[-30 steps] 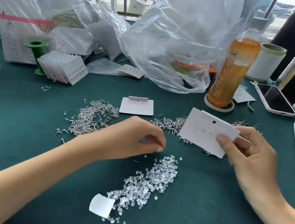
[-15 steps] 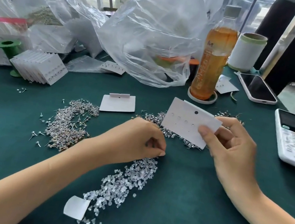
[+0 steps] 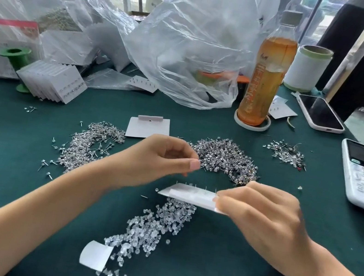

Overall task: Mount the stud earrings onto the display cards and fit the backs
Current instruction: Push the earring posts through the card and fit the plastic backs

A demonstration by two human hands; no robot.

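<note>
- Head view: my right hand (image 3: 258, 222) pinches the display card (image 3: 190, 196) flat above the bench (image 3: 22, 182), posts pointing up.
- My left hand (image 3: 160, 158) is pinched shut, apparently on a back; too small to tell.
- Fitting backs; next, align over a post and press.

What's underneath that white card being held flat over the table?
Beneath the display card lies the top of the pile of clear earring backs on the green cloth. The studs' heads on the card's underside are hidden.

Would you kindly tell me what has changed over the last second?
The right hand turned the display card face down, posts up, lowering it over the clear backs. The left hand lifted off that pile, fingertips pinched. The spare card and stud piles stayed put.
</note>
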